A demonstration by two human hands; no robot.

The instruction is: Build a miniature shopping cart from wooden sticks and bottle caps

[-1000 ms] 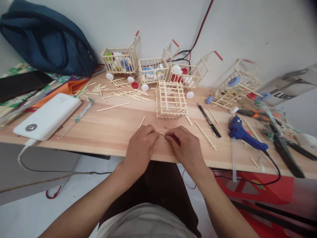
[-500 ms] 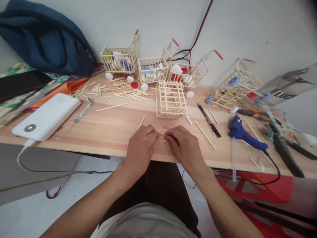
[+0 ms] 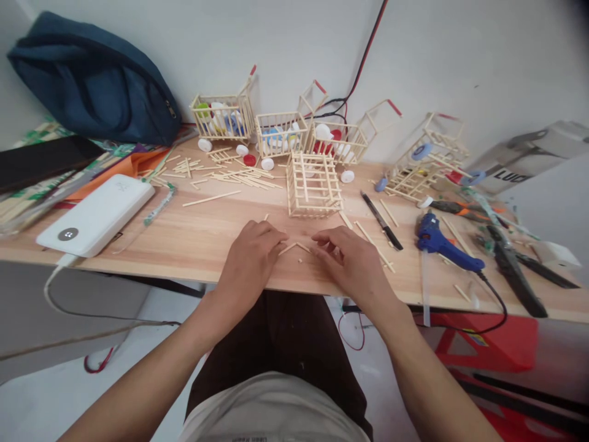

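Two short wooden sticks meet end to end in a shallow peak just above the table front. My left hand [image 3: 252, 253] is closed, its thumb and fingers gripping the outer end of the left wooden stick [image 3: 288, 248]. On the other side, my right hand [image 3: 352, 258] pinches the outer end of the right wooden stick [image 3: 304, 247], fingers curled. A tiny stick offcut [image 3: 300, 261] lies between the hands. Just beyond them stands a cage-like stick basket [image 3: 315, 184].
Several small stick carts [image 3: 223, 116] line the wall. Loose sticks [image 3: 243, 177] lie behind my left hand. To the right are a pen [image 3: 381, 220], a blue glue gun [image 3: 446, 245] with a cord, and black-handled pliers [image 3: 515, 273]. A white power bank [image 3: 96, 215] sits left.
My hands have moved slightly apart, and the two sticks between them now show more fully, joined at an angle. The camera view has shifted a little.
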